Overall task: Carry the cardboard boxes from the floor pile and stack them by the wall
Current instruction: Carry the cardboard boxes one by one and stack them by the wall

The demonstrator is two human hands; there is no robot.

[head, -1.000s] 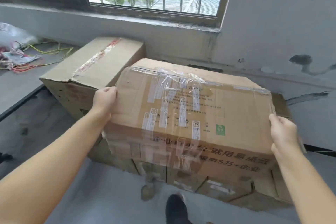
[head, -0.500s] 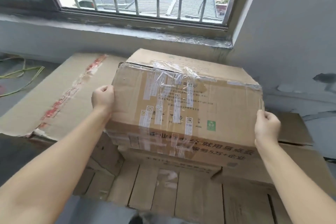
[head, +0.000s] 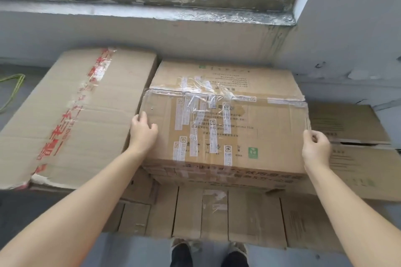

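A taped cardboard box (head: 225, 128) with white stickers and a green mark sits on top of lower cardboard boxes (head: 217, 212) under the window, close to the wall. My left hand (head: 143, 131) lies on its top left edge, fingers fairly straight and thumb on the top face. My right hand (head: 315, 147) is at the box's right edge, with fingers curled and thumb pinching that edge. A larger box with red printed tape (head: 71, 115) stands directly to its left, touching it.
More brown boxes (head: 351, 136) lie lower to the right. The grey wall (head: 195, 34) and concrete window sill (head: 152, 11) are just behind the stack. My two shoes (head: 208, 253) stand on grey floor before the boxes. A green cord (head: 10, 89) lies far left.
The taped box has gone forward and down onto the lower boxes by the wall. My left hand has shifted from gripping its side to lying on its top edge. The view has tilted down.
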